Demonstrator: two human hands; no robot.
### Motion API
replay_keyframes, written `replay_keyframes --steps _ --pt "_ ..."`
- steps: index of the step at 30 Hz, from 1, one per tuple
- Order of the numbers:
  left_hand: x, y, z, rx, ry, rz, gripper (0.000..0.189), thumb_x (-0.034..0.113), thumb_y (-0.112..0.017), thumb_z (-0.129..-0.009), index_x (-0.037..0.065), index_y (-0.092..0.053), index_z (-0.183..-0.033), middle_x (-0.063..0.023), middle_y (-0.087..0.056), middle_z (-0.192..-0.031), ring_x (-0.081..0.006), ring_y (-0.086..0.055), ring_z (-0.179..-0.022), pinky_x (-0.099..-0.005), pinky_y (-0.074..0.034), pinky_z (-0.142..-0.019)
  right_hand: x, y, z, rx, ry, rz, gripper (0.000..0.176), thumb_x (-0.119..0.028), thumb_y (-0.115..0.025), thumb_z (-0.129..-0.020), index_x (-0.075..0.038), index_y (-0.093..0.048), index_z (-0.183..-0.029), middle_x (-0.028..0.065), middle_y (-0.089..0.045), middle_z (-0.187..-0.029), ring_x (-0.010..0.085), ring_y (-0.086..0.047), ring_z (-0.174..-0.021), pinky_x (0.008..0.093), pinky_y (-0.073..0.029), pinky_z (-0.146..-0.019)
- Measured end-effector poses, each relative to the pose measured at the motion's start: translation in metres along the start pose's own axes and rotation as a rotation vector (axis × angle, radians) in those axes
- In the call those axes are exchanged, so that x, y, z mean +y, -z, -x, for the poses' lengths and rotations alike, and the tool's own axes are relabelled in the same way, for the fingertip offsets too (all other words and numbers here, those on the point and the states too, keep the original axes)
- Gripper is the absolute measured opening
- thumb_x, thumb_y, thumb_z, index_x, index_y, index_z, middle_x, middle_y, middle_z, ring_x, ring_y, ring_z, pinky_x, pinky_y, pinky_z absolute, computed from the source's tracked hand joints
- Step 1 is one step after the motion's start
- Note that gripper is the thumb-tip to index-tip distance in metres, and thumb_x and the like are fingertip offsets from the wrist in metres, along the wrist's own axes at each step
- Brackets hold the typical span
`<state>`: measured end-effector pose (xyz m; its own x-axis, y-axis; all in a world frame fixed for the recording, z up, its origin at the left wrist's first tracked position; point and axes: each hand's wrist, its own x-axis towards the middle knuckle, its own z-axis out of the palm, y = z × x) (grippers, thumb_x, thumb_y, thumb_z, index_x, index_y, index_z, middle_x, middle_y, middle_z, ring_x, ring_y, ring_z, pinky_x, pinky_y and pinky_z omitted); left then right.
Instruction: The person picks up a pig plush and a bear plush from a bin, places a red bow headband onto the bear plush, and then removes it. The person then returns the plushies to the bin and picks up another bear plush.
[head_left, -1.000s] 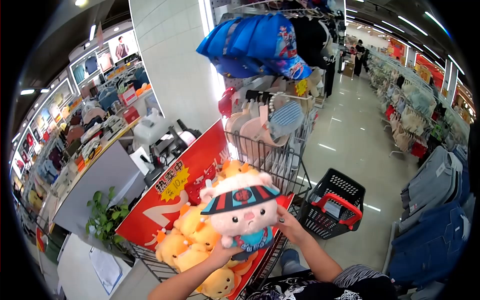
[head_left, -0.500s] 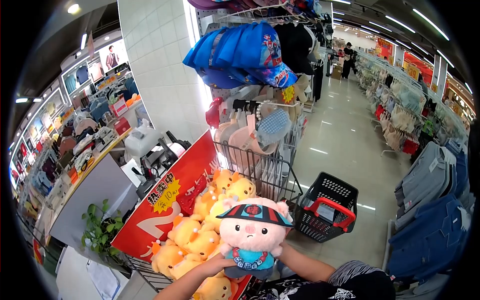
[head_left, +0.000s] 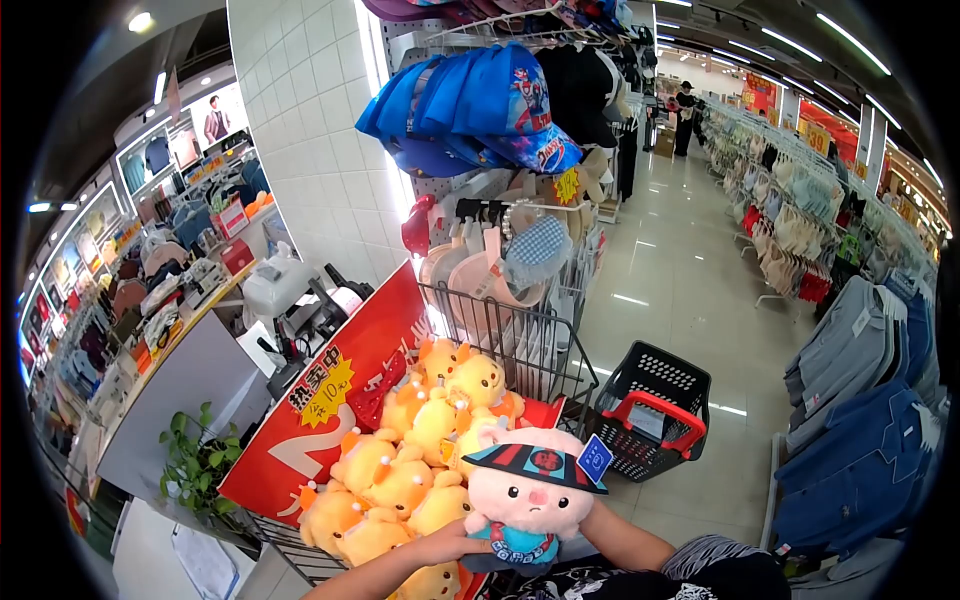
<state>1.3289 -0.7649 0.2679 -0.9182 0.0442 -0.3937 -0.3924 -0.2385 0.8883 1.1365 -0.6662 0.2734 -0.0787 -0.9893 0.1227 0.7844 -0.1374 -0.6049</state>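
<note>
A pink plush pig (head_left: 525, 508) with a dark striped visor and a teal outfit is held in front of me at the bottom middle. My left hand (head_left: 458, 543) closes on its body from the left, thumb across the front. My right hand (head_left: 588, 522) grips the other side, its fingers mostly hidden behind the toy. A blue tag (head_left: 595, 457) sticks out beside the visor. Just behind and left of the pig, several yellow plush toys (head_left: 400, 480) are piled in a wire bin (head_left: 275, 535).
A red sale sign (head_left: 290, 425) lines the bin's left side. On the floor at right stands a black shopping basket (head_left: 655, 385) with red handles. Blue caps (head_left: 470, 105) hang above, and denim clothes (head_left: 855, 470) line the aisle's right. Far off stands a person (head_left: 685, 118).
The pig has shifted right and slightly down, with its head leaning to the right. Its blue tag has come into view. Both hands keep hold of it.
</note>
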Motion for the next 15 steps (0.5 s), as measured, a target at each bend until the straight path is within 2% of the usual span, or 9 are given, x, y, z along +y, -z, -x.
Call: replay_keyframes --steps 3,4,5,7,8,9,11,14,15 --pt "-0.01 0.003 -0.004 0.003 -0.073 -0.016 0.05 0.023 -0.059 -0.08 0.003 -0.039 -0.122 -0.005 -0.047 -0.117 -0.0138 -0.046 -0.103 -0.0281 -0.037 -0.087 0.003 -0.016 0.008 0.014 -0.033 0.045 0.051 -0.026 -0.034 -0.09 -0.011 -0.014 -0.135 0.01 -0.024 -0.137 0.0238 -0.031 -0.122 0.0381 -0.027 -0.102" --pt "-0.01 0.004 -0.003 0.002 0.03 -0.009 0.048 0.021 -0.059 -0.08 0.004 -0.039 -0.121 -0.0046 -0.048 -0.114 -0.013 -0.048 -0.099 -0.0271 -0.04 -0.082 -0.003 -0.031 0.01 -0.063 -0.016 0.117 0.053 -0.028 -0.034 -0.091 -0.011 -0.011 -0.136 0.0084 -0.021 -0.138 0.0218 -0.025 -0.125 0.0362 -0.021 -0.104" --pt "-0.01 0.005 -0.002 0.001 0.131 -0.002 0.047 0.019 -0.059 -0.08 0.004 -0.04 -0.119 -0.0043 -0.05 -0.111 -0.0122 -0.05 -0.095 -0.0261 -0.043 -0.077 -0.007 -0.044 0.011 -0.117 0.017 0.522 0.054 -0.029 -0.032 -0.091 -0.011 -0.009 -0.136 0.0069 -0.017 -0.139 0.0206 -0.021 -0.127 0.0345 -0.017 -0.104" --pt "-0.012 0.001 -0.002 0.036 0.066 -0.026 0.047 0.018 -0.059 -0.08 0.004 -0.039 -0.119 -0.004 -0.05 -0.108 -0.0112 -0.05 -0.092 -0.0247 -0.044 -0.073 0.017 -0.038 0.014 -0.338 0.014 -0.895 0.055 -0.03 -0.033 -0.091 -0.011 -0.009 -0.136 0.0059 -0.015 -0.14 0.0195 -0.019 -0.127 0.0325 -0.016 -0.104" --pt "-0.014 -0.001 -0.001 0.07 0.008 -0.052 0.047 0.017 -0.059 -0.079 0.005 -0.038 -0.119 -0.0038 -0.051 -0.105 -0.0102 -0.051 -0.088 -0.0234 -0.045 -0.069 0.043 0.008 0.022 0.144 -0.024 -0.393 0.055 -0.03 -0.034 -0.09 -0.01 -0.012 -0.136 0.0068 -0.017 -0.14 0.0204 -0.022 -0.126 0.0306 -0.017 -0.104" --pt "-0.018 0.001 -0.002 0.076 0.003 -0.048 0.047 0.017 -0.059 -0.079 0.005 -0.038 -0.119 -0.0038 -0.051 -0.105 -0.0102 -0.051 -0.088 -0.0234 -0.045 -0.069 0.065 0.04 0.021 0.141 -0.031 -0.39 0.055 -0.03 -0.034 -0.09 -0.01 -0.012 -0.136 0.0068 -0.017 -0.14 0.0204 -0.022 -0.126 0.0306 -0.017 -0.104" --pt "-0.024 0.008 -0.005 -0.029 0.125 -0.086 0.051 0.017 -0.06 -0.079 0.004 -0.035 -0.121 -0.0043 -0.051 -0.106 -0.01 -0.051 -0.087 -0.0228 -0.045 -0.067 0.089 0.08 0.019 -0.062 -0.237 -0.623 0.051 -0.029 -0.034 -0.089 -0.009 -0.019 -0.134 0.0074 -0.03 -0.133 0.0174 -0.034 -0.118 0.0285 -0.027 -0.098" --pt "-0.014 0.006 -0.005 0.01 0.18 -0.158 0.05 0.017 -0.06 -0.079 0.005 -0.036 -0.121 -0.0041 -0.051 -0.104 -0.0094 -0.05 -0.086 -0.0228 -0.045 -0.066 -0.006 -0.052 0.029 0.167 -0.078 -0.129 0.05 -0.022 -0.042 -0.086 -0.007 -0.025 -0.131 0.0061 -0.033 -0.131 0.0147 -0.037 -0.115 0.0282 -0.029 -0.097" --pt "-0.015 0.005 -0.006 0.017 0.174 -0.154 0.05 0.017 -0.06 -0.079 0.005 -0.036 -0.121 -0.0041 -0.051 -0.104 -0.0094 -0.05 -0.086 -0.0228 -0.045 -0.066 -0.02 -0.063 0.021 0.162 -0.086 -0.125 0.05 -0.022 -0.042 -0.086 -0.007 -0.025 -0.131 0.0061 -0.033 -0.131 0.0147 -0.037 -0.115 0.0282 -0.029 -0.097"
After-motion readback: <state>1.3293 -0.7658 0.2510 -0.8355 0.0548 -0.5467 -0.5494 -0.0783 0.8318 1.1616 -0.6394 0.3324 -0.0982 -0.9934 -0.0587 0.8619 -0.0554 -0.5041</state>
